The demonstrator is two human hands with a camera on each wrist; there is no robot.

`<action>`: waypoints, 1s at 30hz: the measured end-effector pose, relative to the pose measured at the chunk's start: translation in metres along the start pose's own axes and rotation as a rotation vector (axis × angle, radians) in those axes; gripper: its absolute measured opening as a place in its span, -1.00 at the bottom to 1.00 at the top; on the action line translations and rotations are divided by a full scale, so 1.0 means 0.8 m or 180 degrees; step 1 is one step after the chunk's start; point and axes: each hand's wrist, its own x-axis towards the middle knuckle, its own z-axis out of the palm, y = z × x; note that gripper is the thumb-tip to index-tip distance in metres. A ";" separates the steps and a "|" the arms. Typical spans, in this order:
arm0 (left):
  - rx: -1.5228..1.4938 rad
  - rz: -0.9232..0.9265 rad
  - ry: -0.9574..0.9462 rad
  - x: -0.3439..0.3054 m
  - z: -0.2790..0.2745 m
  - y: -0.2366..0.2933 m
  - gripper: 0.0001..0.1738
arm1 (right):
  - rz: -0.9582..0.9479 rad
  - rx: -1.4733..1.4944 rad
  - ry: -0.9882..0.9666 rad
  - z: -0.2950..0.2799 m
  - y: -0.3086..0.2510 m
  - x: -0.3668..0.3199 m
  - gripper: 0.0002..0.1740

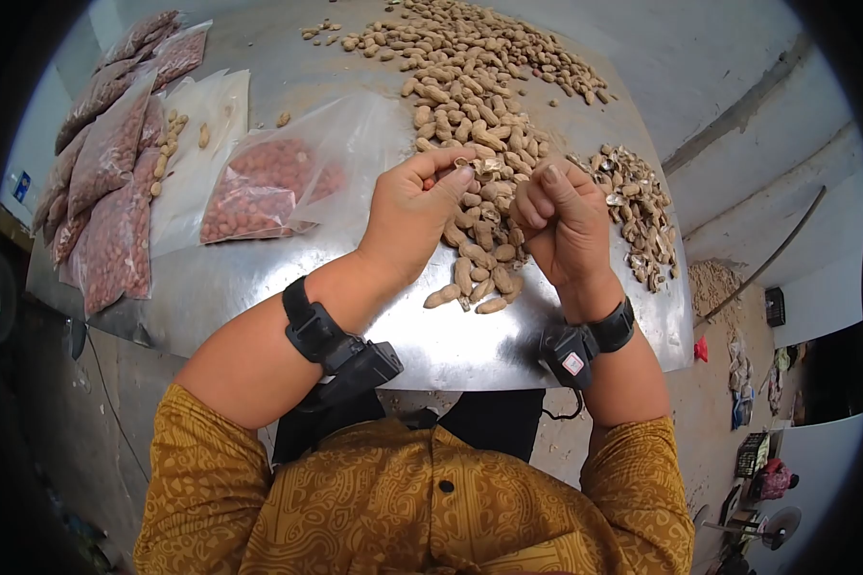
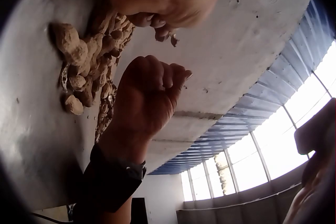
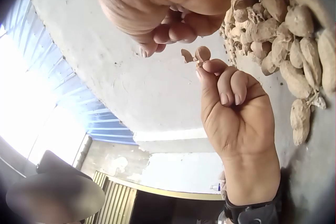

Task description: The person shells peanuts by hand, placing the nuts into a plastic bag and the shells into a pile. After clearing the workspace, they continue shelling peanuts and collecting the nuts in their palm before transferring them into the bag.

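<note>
My left hand (image 1: 408, 213) pinches a piece of cracked peanut shell (image 3: 202, 54) between thumb and forefinger, seen best in the right wrist view. To its right my right hand (image 1: 568, 230) is raised with its fingers curled in; no object shows between them. The two hands are apart, above the heap of unshelled peanuts (image 1: 479, 230) on the metal table (image 1: 355, 326). In the left wrist view the right hand (image 2: 147, 95) looks closed beside the peanuts.
A clear bag of red kernels (image 1: 268, 187) lies left of the hands, with stacked full bags (image 1: 110, 230) farther left. Several loose peanuts (image 1: 171, 144) rest on the bags. Broken shells (image 1: 638, 211) are piled at the table's right edge, beside a wall (image 1: 738, 115).
</note>
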 end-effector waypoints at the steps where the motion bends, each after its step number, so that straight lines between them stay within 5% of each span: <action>1: -0.0247 -0.0109 0.0000 -0.001 0.002 0.002 -0.69 | 0.0016 -0.0034 0.0016 0.001 0.001 0.000 -0.86; 9: -0.1297 -0.0587 -0.0066 0.001 -0.005 0.005 -0.72 | 0.0174 0.0018 0.0208 0.022 0.002 -0.001 -0.67; 24: -0.1433 -0.0647 -0.0089 0.002 -0.007 0.005 -0.71 | 0.0573 0.0740 0.0089 0.007 0.010 0.003 -0.75; 30: -0.1477 -0.0753 -0.0080 0.003 -0.007 0.002 -0.81 | 0.0515 0.0309 0.0247 0.014 0.010 -0.001 -0.75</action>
